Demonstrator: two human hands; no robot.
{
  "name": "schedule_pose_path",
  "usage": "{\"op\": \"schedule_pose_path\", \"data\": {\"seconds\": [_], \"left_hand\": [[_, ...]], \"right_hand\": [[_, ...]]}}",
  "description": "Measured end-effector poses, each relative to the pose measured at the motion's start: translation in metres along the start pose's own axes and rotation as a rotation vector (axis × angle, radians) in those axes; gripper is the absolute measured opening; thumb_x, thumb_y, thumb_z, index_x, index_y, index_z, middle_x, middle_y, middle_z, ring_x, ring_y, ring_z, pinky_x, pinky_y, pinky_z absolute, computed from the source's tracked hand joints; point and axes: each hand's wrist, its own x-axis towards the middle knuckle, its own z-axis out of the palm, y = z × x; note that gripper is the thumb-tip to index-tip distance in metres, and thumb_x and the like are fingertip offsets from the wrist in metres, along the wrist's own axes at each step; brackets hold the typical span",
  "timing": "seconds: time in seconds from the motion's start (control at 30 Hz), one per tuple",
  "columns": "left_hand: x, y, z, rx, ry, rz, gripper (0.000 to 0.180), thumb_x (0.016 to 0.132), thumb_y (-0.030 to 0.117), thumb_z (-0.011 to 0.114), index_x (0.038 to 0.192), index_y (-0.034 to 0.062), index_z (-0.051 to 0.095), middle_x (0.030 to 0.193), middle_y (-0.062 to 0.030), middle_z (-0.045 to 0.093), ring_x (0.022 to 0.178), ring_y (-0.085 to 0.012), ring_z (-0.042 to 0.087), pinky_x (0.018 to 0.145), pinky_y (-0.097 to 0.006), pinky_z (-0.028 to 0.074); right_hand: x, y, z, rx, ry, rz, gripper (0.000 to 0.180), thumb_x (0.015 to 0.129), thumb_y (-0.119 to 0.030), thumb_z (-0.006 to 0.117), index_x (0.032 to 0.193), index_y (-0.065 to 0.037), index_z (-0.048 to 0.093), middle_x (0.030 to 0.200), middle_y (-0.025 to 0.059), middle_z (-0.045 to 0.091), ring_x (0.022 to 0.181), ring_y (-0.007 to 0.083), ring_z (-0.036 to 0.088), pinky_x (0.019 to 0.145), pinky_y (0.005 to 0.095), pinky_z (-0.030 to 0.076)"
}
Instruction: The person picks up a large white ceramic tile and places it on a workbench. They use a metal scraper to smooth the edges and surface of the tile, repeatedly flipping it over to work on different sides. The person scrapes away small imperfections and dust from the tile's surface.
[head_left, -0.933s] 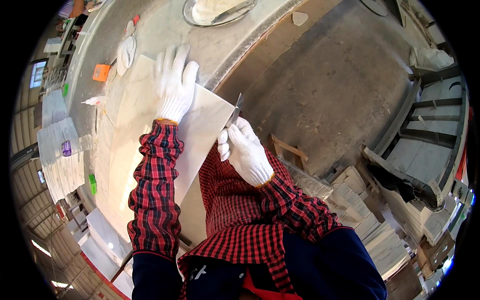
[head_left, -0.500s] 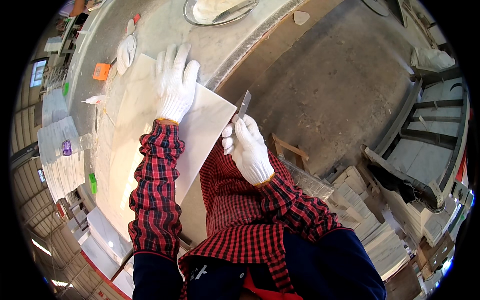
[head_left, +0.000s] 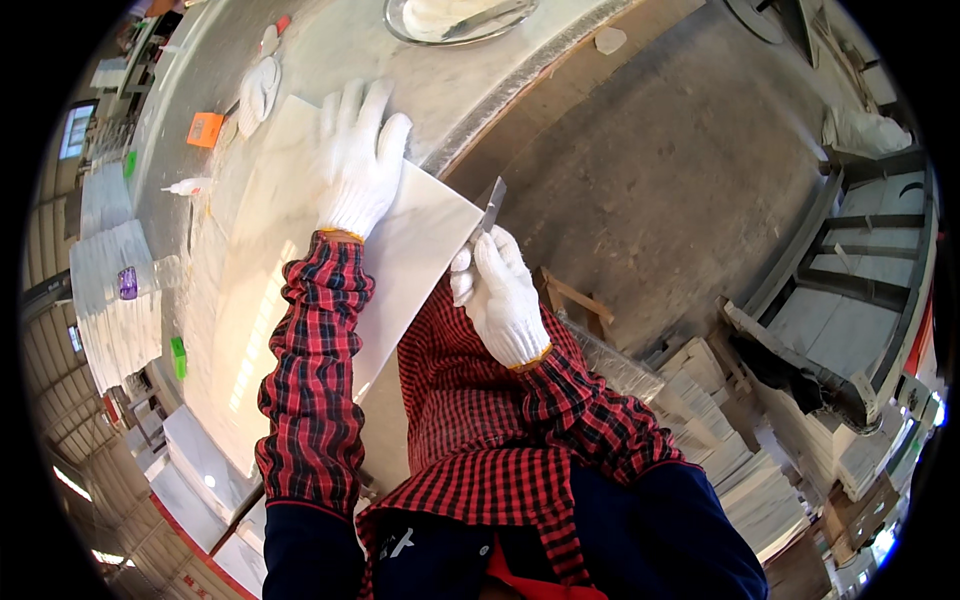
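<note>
A pale, polished stone slab (head_left: 420, 225) with faint grey veining lies on the worktable, one corner jutting out over the table's edge. My left hand (head_left: 362, 165), in a white knitted glove, rests on top of it with the fingers stretched out; the outer fingers are slightly blurred. Just off the slab's right corner, my right hand (head_left: 505, 305), gloved the same way, is closed on a narrow flat metal blade (head_left: 493, 205). The blade points up and away beside that corner. Whatever part of it lies inside the fingers is hidden.
Beyond the slab a metal dish (head_left: 455, 18) holds white paste and a spatula. On the left lie an orange box (head_left: 205, 129), a spare white glove (head_left: 260, 92) and a white squeeze bottle (head_left: 188, 187). Stone pieces (head_left: 735, 440) are stacked at lower right.
The slab and my left hand show slightly further right and lower. My right hand keeps its hold on the blade, beside the same corner.
</note>
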Motion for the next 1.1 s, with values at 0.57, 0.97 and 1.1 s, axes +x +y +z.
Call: {"op": "schedule_pose_path", "data": {"seconds": [0.57, 0.97, 1.1], "left_hand": [[-0.001, -0.003, 0.006, 0.072, 0.247, 0.071, 0.036, 0.092, 0.031, 0.058, 0.120, 0.0107, 0.067, 0.125, -0.0107, 0.062, 0.115, -0.0312, 0.054, 0.099, -0.045, 0.043], [-0.002, -0.001, -0.005, 0.077, 0.140, -0.002, 0.041, 0.094, 0.033, 0.057, 0.128, 0.0110, 0.064, 0.134, -0.0134, 0.059, 0.123, -0.0343, 0.052, 0.105, -0.047, 0.041], [-0.005, -0.003, -0.004, 0.085, 0.181, 0.001, 0.039, 0.093, 0.031, 0.057, 0.126, 0.0112, 0.065, 0.131, -0.0123, 0.060, 0.120, -0.0324, 0.053, 0.103, -0.046, 0.042]], "right_hand": [[-0.001, -0.001, 0.002, -0.033, -0.126, -0.060, 0.031, 0.108, -0.029, 0.057, 0.131, -0.010, 0.052, 0.104, -0.0054, 0.055, 0.087, 0.0041, 0.051, 0.073, 0.0208, 0.048], [0.002, 0.001, -0.005, -0.041, -0.127, -0.051, 0.028, 0.110, -0.029, 0.053, 0.128, -0.007, 0.052, 0.096, 0.0014, 0.059, 0.078, 0.0112, 0.054, 0.063, 0.0257, 0.047], [-0.003, -0.002, 0.001, -0.149, -0.123, -0.030, 0.028, 0.109, -0.035, 0.051, 0.120, -0.009, 0.054, 0.087, -0.0042, 0.053, 0.074, 0.0086, 0.048, 0.071, 0.0242, 0.045]]}}
